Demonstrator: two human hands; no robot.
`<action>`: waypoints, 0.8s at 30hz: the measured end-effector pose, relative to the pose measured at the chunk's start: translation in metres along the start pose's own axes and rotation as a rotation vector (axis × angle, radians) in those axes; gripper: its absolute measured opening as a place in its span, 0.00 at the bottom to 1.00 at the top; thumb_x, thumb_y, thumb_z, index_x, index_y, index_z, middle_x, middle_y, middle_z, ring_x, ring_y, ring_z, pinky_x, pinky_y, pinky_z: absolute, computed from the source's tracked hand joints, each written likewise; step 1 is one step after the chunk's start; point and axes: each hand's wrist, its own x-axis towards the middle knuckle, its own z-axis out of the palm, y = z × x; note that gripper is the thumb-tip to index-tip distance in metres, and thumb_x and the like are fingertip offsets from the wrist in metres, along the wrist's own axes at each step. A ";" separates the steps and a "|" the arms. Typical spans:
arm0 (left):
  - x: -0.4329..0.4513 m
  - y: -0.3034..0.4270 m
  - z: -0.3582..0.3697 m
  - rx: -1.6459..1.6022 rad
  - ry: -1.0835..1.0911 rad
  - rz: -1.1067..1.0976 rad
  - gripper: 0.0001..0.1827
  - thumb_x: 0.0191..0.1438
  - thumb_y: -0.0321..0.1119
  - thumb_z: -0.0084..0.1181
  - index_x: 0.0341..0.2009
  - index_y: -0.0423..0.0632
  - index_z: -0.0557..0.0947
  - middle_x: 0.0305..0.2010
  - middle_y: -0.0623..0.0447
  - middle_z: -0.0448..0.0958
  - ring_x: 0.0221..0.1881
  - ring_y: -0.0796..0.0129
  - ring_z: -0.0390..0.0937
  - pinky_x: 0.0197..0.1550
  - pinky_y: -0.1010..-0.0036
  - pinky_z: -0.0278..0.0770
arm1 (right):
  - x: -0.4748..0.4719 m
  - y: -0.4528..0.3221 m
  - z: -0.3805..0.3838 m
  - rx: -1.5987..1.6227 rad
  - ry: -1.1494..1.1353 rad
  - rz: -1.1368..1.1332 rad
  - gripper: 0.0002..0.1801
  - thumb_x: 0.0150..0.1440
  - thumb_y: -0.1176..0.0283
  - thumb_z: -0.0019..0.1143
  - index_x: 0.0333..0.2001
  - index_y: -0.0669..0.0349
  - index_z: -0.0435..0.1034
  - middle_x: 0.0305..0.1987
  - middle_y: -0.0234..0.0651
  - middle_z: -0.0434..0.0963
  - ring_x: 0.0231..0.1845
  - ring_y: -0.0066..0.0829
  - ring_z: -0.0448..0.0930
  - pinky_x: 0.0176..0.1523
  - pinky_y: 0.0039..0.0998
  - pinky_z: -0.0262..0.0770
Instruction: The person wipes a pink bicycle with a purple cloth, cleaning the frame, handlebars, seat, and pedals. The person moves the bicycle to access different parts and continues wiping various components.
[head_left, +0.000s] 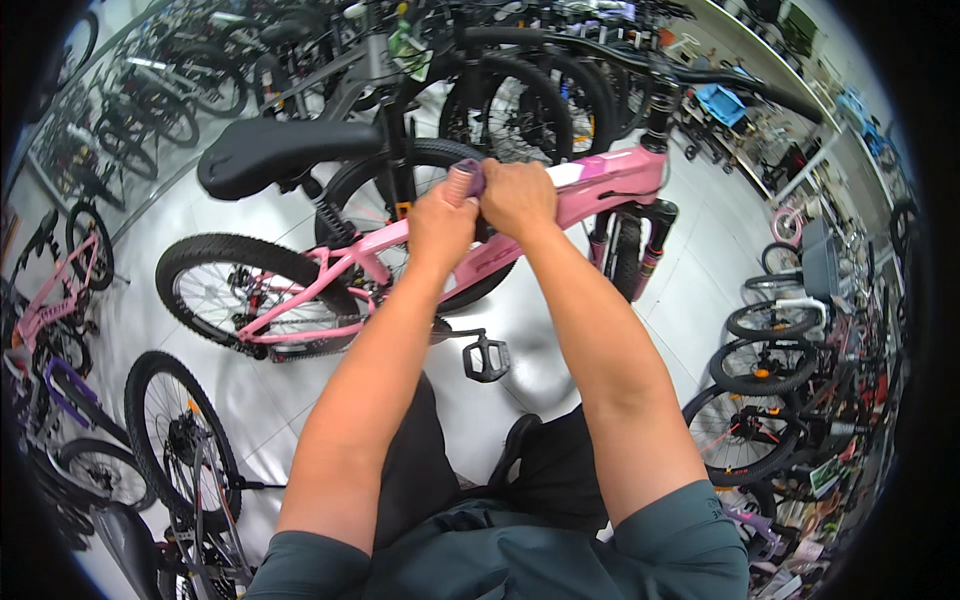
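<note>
A pink bicycle frame (615, 176) stands crosswise before me, its black saddle (289, 150) at the left and its handlebar (720, 77) at the upper right. My left hand (441, 225) is closed around a bunched purple and pink cloth (474, 180) above the frame's top tube. Right beside it, my right hand (519, 196) grips the same cloth from the other side. Both hands cover the middle of the top tube, so whether the cloth touches the tube there is hidden. Below my hands, a black pedal (486, 360) sticks out towards me on its crank.
Another bicycle's wheel (180, 435) stands at the lower left, near my leg. Many bicycles line the left, back and right, with a row of wheels (750, 427) at the right. A blue bag (720, 103) lies beyond the handlebar. White floor tiles (660, 322) surround the pink bicycle.
</note>
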 end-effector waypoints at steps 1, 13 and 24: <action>0.009 0.006 -0.001 -0.085 -0.078 -0.092 0.09 0.56 0.33 0.64 0.38 0.41 0.85 0.30 0.40 0.86 0.32 0.44 0.85 0.39 0.55 0.81 | -0.002 0.003 -0.002 0.108 0.066 -0.001 0.13 0.61 0.62 0.53 0.42 0.57 0.79 0.35 0.48 0.88 0.41 0.51 0.88 0.46 0.53 0.77; 0.032 0.062 0.021 -0.397 -0.345 -0.105 0.19 0.58 0.33 0.65 0.52 0.37 0.87 0.41 0.50 0.89 0.28 0.68 0.81 0.36 0.70 0.79 | -0.057 0.120 -0.067 0.485 0.583 0.189 0.21 0.56 0.77 0.70 0.55 0.57 0.78 0.53 0.44 0.82 0.57 0.49 0.82 0.62 0.43 0.79; 0.011 0.090 0.078 0.617 -0.335 0.175 0.19 0.63 0.52 0.66 0.54 0.58 0.89 0.45 0.39 0.88 0.51 0.37 0.85 0.55 0.51 0.80 | -0.096 0.160 -0.030 0.213 0.731 0.171 0.14 0.58 0.80 0.62 0.49 0.57 0.77 0.57 0.53 0.75 0.58 0.57 0.78 0.62 0.48 0.77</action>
